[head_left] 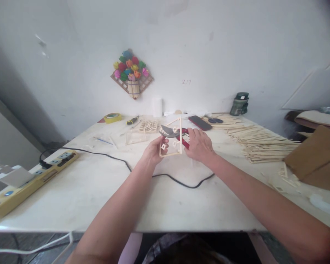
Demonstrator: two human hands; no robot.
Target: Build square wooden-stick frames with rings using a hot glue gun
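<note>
My left hand [155, 150] grips the left side of a small frame of pale wooden sticks [180, 137], raised above the table. Little square stick pieces sit inside this frame. Around the red handles of a pair of pruning shears [168, 131] my right hand [200, 145] is closed. The grey blades lie across the frame's upper part, pointing left toward my left fingers. Whether the blades touch a stick I cannot tell.
A yellow power strip [48, 172] lies at the left, its black cable [178, 181] crossing the table. Stick lattices [148, 126], a phone [200, 123] and a yellow tape roll [112, 117] lie farther back. Many loose sticks [260, 141] and cardboard [316, 157] occupy the right.
</note>
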